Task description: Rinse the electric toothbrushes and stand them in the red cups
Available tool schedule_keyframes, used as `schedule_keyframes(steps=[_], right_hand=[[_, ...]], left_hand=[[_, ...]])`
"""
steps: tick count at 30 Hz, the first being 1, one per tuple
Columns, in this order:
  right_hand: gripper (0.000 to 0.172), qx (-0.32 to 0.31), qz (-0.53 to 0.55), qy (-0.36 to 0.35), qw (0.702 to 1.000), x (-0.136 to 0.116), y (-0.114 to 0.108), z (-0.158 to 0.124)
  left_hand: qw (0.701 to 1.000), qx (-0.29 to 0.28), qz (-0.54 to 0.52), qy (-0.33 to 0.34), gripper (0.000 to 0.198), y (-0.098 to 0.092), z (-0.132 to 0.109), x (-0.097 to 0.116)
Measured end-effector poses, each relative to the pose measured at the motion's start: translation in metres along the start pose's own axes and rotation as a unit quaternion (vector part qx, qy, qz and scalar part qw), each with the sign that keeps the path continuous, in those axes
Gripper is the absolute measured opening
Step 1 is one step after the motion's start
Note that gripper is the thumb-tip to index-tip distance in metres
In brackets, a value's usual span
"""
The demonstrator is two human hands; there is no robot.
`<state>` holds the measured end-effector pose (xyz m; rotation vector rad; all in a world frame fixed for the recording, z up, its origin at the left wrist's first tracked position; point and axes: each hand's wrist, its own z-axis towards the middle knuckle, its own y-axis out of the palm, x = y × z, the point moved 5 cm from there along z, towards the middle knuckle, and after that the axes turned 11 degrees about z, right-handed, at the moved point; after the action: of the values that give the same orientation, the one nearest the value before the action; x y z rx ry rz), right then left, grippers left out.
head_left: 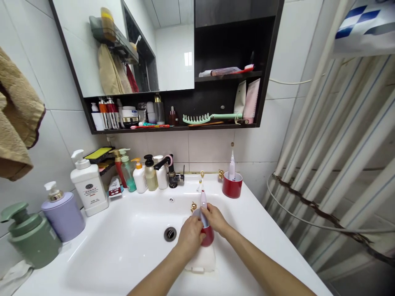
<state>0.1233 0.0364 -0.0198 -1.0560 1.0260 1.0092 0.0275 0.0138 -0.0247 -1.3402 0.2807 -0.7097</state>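
Note:
Over the right side of the sink, my left hand (pixel 190 235) is wrapped round a red cup (pixel 208 237) with a pale inside. A gold-coloured ornament (pixel 193 206) shows at the cup's far side. My right hand (pixel 216 218) grips a pale pink electric toothbrush (pixel 203 200), which stands upright with its lower end in the cup. A white, flat, soft-looking piece (pixel 201 260) lies beneath the cup. On the right rim stands a second red cup (pixel 232 189) with another electric toothbrush (pixel 232 166) in it.
The white sink (pixel 123 238) has a drain (pixel 170 234) and a black faucet (pixel 173 176). Pump bottles (pixel 91 187) line its left and back edges. A mirror cabinet (pixel 173 128) hangs above, holding a green hairbrush (pixel 197 119). White pipes (pixel 333 164) run along the right.

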Motion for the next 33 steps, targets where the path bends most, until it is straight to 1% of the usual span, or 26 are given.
schedule_keyframes(steps=[3, 6, 8, 12, 15, 19, 25, 27, 29, 31, 32, 33], right_hand=[[0.025, 0.002, -0.025, 0.004, 1.0, 0.001, -0.005, 0.006], [0.027, 0.027, -0.042, 0.0, 0.999, -0.009, -0.016, 0.022], [0.03, 0.063, -0.051, -0.01, 0.997, -0.02, -0.027, 0.033], [0.046, 0.157, -0.067, -0.021, 0.985, -0.04, -0.051, 0.047], [0.049, 0.19, -0.066, -0.02, 0.979, -0.043, -0.058, 0.05], [0.049, 0.203, -0.054, -0.012, 0.978, -0.033, -0.061, 0.058], [0.049, 0.204, -0.034, -0.008, 0.978, -0.022, -0.065, 0.075], [0.05, 0.205, -0.029, -0.013, 0.978, -0.022, -0.066, 0.076], [0.051, 0.206, -0.024, -0.029, 0.978, -0.026, -0.066, 0.073], [0.052, 0.204, -0.018, -0.057, 0.977, -0.035, -0.065, 0.065], [0.052, 0.201, -0.015, -0.07, 0.977, -0.042, -0.066, 0.058], [0.053, 0.199, -0.014, -0.08, 0.977, -0.051, -0.066, 0.051]], left_hand=[[1.0, -0.013, 0.022, 0.001, 0.018, -0.003, 0.007, 0.003], [0.999, -0.004, 0.039, 0.004, 0.017, -0.016, 0.023, 0.009], [0.998, 0.019, 0.05, 0.015, 0.017, -0.029, 0.043, 0.013], [0.994, 0.071, 0.076, 0.026, 0.017, -0.049, 0.09, 0.021], [0.992, 0.091, 0.078, 0.034, 0.016, -0.051, 0.119, 0.023], [0.993, 0.089, 0.069, 0.023, 0.018, -0.042, 0.142, 0.02], [0.994, 0.09, 0.054, 0.003, 0.02, -0.033, 0.157, 0.018], [0.994, 0.097, 0.051, -0.002, 0.021, -0.033, 0.158, 0.019], [0.992, 0.121, 0.037, -0.009, 0.024, -0.037, 0.155, 0.019], [0.985, 0.166, -0.033, -0.033, 0.032, -0.048, 0.146, 0.016], [0.976, 0.188, -0.097, -0.057, 0.036, -0.056, 0.14, 0.014], [0.958, 0.207, -0.181, -0.08, 0.04, -0.066, 0.132, 0.011]])
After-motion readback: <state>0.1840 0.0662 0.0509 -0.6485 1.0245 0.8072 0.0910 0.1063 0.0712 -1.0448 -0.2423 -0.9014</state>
